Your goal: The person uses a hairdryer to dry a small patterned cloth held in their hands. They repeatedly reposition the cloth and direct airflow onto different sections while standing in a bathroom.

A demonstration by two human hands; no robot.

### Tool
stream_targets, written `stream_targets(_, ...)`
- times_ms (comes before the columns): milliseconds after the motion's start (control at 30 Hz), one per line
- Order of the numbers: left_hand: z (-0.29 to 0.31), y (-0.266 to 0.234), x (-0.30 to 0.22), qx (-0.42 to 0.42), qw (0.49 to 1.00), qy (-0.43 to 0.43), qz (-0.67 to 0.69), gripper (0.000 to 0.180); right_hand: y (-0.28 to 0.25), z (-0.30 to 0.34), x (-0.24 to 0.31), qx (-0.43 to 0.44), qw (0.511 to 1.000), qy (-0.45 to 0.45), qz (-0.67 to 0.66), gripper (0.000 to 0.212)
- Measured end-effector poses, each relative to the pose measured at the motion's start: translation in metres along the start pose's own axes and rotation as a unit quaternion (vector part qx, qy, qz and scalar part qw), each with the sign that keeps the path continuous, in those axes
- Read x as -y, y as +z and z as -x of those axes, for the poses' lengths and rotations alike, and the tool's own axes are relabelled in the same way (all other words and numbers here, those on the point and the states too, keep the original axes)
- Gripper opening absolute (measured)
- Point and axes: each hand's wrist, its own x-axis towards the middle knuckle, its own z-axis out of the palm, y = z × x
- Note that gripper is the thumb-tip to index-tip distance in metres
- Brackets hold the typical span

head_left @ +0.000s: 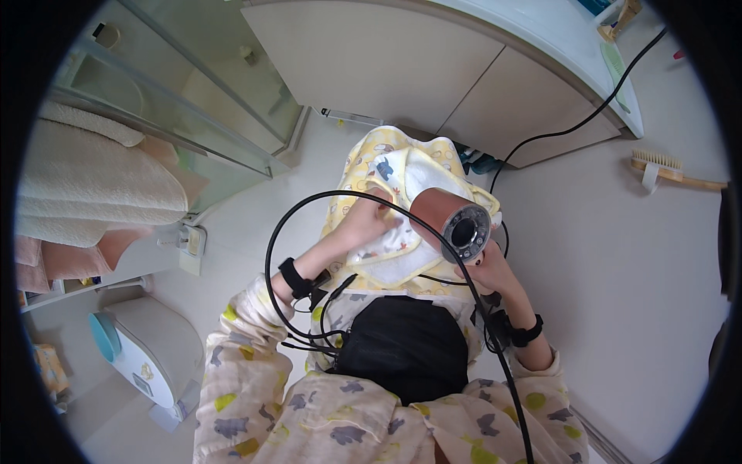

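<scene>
My right hand (pixel 488 267) is wrapped round the handle of a copper-coloured hair dryer (pixel 430 206). The dryer's round rear end faces up toward me, and its nozzle side points away over my lap. A white cloth with yellow trim and small printed animals, much like a baby's bib (pixel 392 267), lies spread beneath it. With curled fingers my left hand (pixel 369 222) grips the cloth near its far left edge; the fingertips are partly hidden. Under the cloth, a yellow patterned fabric (pixel 357 164) covers my lap.
A black cord (pixel 309 203) loops across my left forearm and lap. A black pouch (pixel 402 344) hangs at my front. Ahead stands a beige vanity cabinet (pixel 371 62); towels (pixel 108 182) hang left, above a white bin (pixel 147 352). A wooden brush (pixel 657 166) hangs on the right wall.
</scene>
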Motion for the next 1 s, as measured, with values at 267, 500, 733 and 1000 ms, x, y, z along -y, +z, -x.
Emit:
stream_targets(267,0.006,-0.020,0.001,0.091,0.922,-0.158,0.341,0.055,0.002,0.008,-0.004,-0.021,0.999,-0.011,-0.021,0.044)
stream_targets(500,0.010,-0.030,0.020,0.143,0.889,-0.215,0.378,0.066,0.007,0.000,0.000,-0.028,0.999,-0.032,0.004,0.037)
stream_targets(733,0.011,-0.036,0.024,0.180,0.721,-0.190,0.641,0.041,0.017,-0.014,0.004,0.002,0.998,-0.033,-0.049,0.030)
stream_targets(1000,0.009,-0.035,0.015,0.170,0.668,-0.173,0.704,0.061,0.024,-0.024,-0.003,0.044,0.990,0.058,-0.122,0.037)
